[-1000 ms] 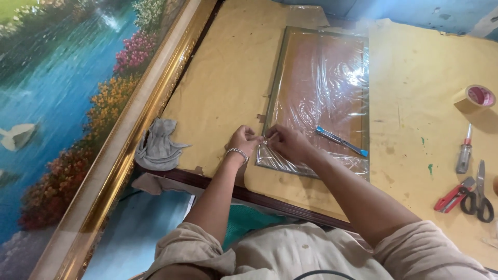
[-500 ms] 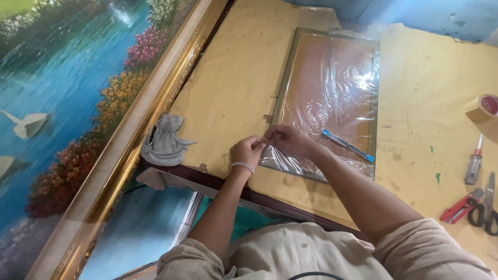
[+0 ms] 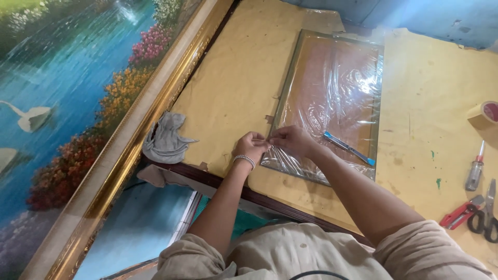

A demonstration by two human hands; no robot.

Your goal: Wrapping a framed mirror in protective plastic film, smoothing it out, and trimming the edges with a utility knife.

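Clear plastic wrap [image 3: 337,98] covers a flat rectangular picture frame [image 3: 376,129] on the tan table [image 3: 430,103]; left hand [image 3: 252,148] and right hand [image 3: 291,141] pinch its seven-o'clock edge, a blue-tipped tool [image 3: 348,149] lying at three o'clock.

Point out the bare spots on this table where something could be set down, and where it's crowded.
Free: the paper-covered table between the gilt painting frame and the wrapped picture frame, above the grey rag. Also free: the stretch right of the wrapped frame, below the tape roll. Crowded: the right edge with screwdriver, red cutter, scissors, and the near corner where the left hand and right hand meet.
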